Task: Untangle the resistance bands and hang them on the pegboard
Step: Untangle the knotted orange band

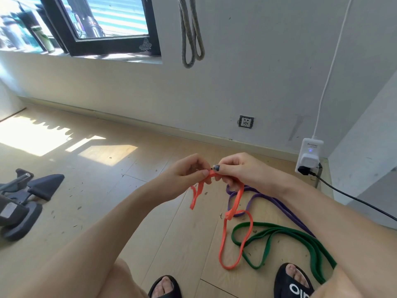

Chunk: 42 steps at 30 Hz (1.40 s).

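My left hand (187,173) and my right hand (236,171) pinch the same orange resistance band (237,201) between them, fingertips almost touching above the floor. The orange band hangs down twisted, with a knot-like crossing near its middle and a long loop reaching the floor. A purple band (277,203) lies on the floor under my right wrist. A green band (279,235) lies folded in loops to the right, passing under the orange loop. A grey band (191,35) hangs on the wall above. No pegboard is in view.
My two feet in black sandals (294,282) stand at the bottom edge. A dark metal stand (23,203) sits on the wooden floor at the left. A white power adapter (309,155) with a black cable (352,196) is plugged in by the right wall. A wall socket (246,121) and a window (103,24) are behind.
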Tool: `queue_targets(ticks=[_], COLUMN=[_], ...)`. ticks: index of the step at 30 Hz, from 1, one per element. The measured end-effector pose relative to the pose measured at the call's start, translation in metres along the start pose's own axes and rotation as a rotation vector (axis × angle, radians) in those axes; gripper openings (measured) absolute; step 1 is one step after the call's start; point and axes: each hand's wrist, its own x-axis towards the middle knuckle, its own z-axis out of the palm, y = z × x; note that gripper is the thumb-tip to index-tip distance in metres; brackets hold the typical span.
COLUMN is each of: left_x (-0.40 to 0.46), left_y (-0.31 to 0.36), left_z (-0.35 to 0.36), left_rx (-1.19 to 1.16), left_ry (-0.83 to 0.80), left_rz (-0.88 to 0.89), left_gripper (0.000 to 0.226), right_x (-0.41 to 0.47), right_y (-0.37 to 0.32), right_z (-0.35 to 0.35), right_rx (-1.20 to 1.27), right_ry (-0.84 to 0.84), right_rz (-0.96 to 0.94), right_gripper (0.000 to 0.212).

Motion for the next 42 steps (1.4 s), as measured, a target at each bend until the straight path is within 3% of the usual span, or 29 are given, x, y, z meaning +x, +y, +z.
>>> queue_targets(ticks=[6, 15, 22, 29, 39, 42], left_x=[-0.004, -0.001, -0.007, 0.001, 0.001, 0.002], left_y=[-0.012, -0.009, -0.01, -0.011, -0.018, -0.019], left_z=[-0.009, -0.005, -0.004, -0.006, -0.008, -0.01], left_rx=[-0.059, -0.017, -0.065, 0.079, 0.057, 0.11], left_ry=[-0.081, 0.011, -0.165, -0.034, -0.12, -0.066], left_rz=[-0.105, -0.086, -0.173, -0.086, -0.152, -0.13], left_gripper=[0.009, 0.004, 0.016, 0.012, 0.011, 0.007], right_x=[0.0, 0.0, -0.001, 0.0, 0.001, 0.003], right_y=[0.002, -0.004, 0.001, 0.0, 0.0, 0.003], right_z=[-0.01, 0.003, -0.004, -0.001, -0.001, 0.0], right_rx=[0.109, -0.04, -0.027, -0.099, -0.011, -0.086], right_ry=[0.1, -0.027, 0.081, -0.029, 0.021, -0.024], right_rz=[-0.026, 0.06, -0.001, 0.09, 0.061, 0.107], right_gripper=[0.03, 0.031, 0.025, 0.028, 0.03, 0.031])
